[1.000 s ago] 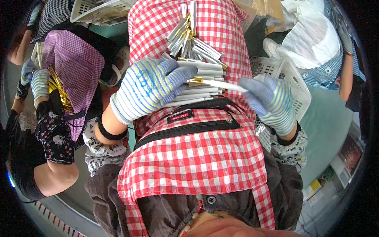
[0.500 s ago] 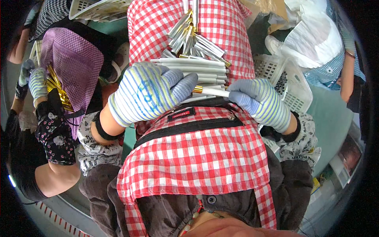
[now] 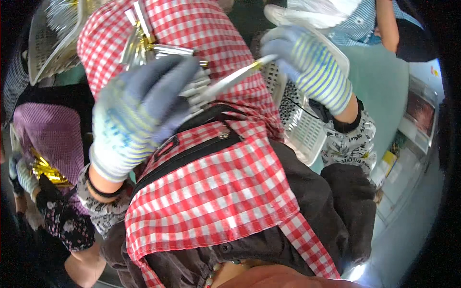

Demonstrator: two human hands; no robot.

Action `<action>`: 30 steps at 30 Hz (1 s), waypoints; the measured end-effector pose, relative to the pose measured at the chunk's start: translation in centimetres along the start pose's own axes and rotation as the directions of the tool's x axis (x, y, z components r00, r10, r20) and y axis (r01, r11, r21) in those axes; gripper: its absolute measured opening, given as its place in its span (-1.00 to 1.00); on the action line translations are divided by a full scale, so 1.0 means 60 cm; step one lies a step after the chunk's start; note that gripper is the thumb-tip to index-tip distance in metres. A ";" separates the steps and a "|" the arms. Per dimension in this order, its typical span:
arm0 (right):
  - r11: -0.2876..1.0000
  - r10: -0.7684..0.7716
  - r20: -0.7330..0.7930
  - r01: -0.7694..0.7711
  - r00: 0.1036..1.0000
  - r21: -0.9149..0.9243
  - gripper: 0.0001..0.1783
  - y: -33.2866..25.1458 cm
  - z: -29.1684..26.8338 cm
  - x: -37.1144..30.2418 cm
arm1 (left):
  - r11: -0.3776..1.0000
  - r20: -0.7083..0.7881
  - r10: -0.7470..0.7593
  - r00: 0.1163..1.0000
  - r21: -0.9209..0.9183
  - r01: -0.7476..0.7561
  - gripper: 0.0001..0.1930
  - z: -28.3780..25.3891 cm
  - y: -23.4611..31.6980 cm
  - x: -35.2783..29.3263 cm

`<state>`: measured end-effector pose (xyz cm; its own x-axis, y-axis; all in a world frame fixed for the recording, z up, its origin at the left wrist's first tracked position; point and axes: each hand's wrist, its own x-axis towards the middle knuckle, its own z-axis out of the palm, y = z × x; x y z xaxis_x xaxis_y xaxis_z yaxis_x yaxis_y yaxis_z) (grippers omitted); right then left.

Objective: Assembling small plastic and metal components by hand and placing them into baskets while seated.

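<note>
A slim white tube with a gold band (image 3: 235,78) slants across my lap, blurred by motion. My right hand (image 3: 309,69), in a striped knit glove with grey fingers, pinches its upper right end. My left hand (image 3: 139,113), gloved alike and also blurred, hovers over my lap with its fingers stretched and holds nothing that I can see. Partly behind its fingers lies a stack of white tubes (image 3: 198,93). Silver tubes with gold ends (image 3: 174,50) lie loosely above them on my red-and-white checked apron (image 3: 216,180).
A white perforated basket (image 3: 307,132) with many small tube ends showing stands beside my right leg. Another pale basket (image 3: 60,57) of silvery pieces is at the upper left. On the left, a co-worker has gold pieces (image 3: 48,170) on a purple checked cloth (image 3: 50,127).
My view has turned and shifted. My right hand has lifted the tube up and away from the stack; its gold band now lies near my right fingers. My left hand has come off the stack.
</note>
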<state>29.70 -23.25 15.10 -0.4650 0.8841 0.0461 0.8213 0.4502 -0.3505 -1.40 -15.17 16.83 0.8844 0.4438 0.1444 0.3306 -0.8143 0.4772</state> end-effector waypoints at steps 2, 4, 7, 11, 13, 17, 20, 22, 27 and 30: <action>0.960 0.250 0.000 -0.248 0.968 0.131 -0.71 0.046 0.010 -0.089 | 0.997 -0.038 -0.069 0.997 0.013 0.070 -0.56 -0.009 -0.012 -0.024; 0.804 0.549 -0.028 -0.519 0.835 0.290 -0.72 0.095 0.050 -0.212 | 0.997 -0.090 -0.055 0.994 0.048 0.059 -0.57 -0.011 -0.027 -0.038; 0.670 0.737 -0.114 -0.699 0.666 0.250 -0.76 0.150 0.157 -0.415 | 0.996 -0.074 -0.088 0.993 0.027 0.090 -0.61 0.000 -0.045 -0.065; 0.330 0.928 0.177 -0.944 0.328 0.016 -0.80 0.165 0.285 -0.600 | 0.996 -0.053 -0.095 0.994 -0.002 0.095 -0.64 0.009 -0.047 -0.081; 0.274 0.948 0.219 -0.943 0.232 -0.189 -0.80 0.162 0.352 -0.656 | 0.997 -0.048 -0.075 0.996 -0.003 0.075 -0.65 0.013 -0.051 -0.075; 0.222 0.965 0.174 -0.966 0.198 -0.132 -0.68 0.131 0.406 -0.656 | 0.998 -0.032 -0.061 0.998 0.014 0.062 -0.67 0.010 -0.044 -0.070; 0.059 0.891 0.435 -0.915 -0.132 -0.399 -0.54 0.144 0.422 -0.650 | 0.999 -0.022 -0.046 0.999 0.014 0.046 -0.67 0.009 -0.043 -0.064; 0.010 0.900 0.400 -0.909 -0.173 -0.417 -0.52 0.142 0.431 -0.661 | 0.998 0.001 -0.065 0.998 0.023 0.065 -0.67 0.005 -0.042 -0.063; -0.031 0.970 0.224 -0.959 -0.097 -0.281 -0.59 0.100 0.367 -0.537 | 0.996 -0.031 -0.081 0.996 0.027 0.082 -0.67 0.004 -0.048 -0.092; 0.024 0.976 0.219 -0.995 0.002 -0.100 -0.56 0.101 0.343 -0.495 | 0.995 -0.028 -0.095 0.995 0.037 0.096 -0.66 0.000 -0.048 -0.094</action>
<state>41.69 -49.37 -7.65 0.7282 0.4136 -0.5465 0.5157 -0.8559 0.0394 -7.35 -15.32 14.63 0.8396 0.5291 0.1230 0.4255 -0.7813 0.4567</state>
